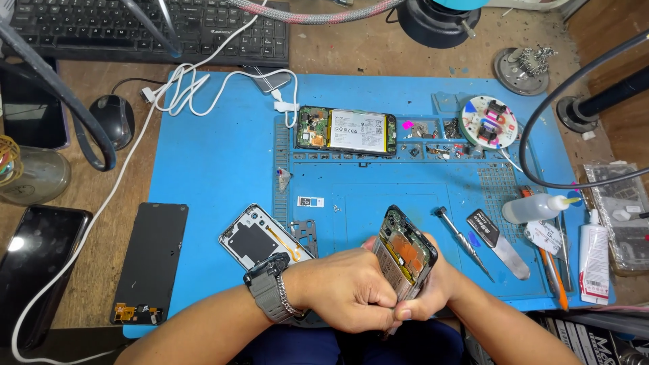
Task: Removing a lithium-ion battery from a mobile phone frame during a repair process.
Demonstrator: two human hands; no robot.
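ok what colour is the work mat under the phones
Blue: the work mat shows best in the head view, the only view.

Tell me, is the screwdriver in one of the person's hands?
No, the screwdriver lies on the blue mat, while both the left hand and the right hand grip the opened phone.

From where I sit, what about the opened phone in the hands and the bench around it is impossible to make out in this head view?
- Lower end of the opened phone: hidden by the left hand and right hand closed around it.
- What the fingertips are doing: hidden between the hands.
- Small parts in the mat's trays: too small to identify.
- Keyboard: cut off by the top edge.
- Dark phone: partly cut off by the left edge.
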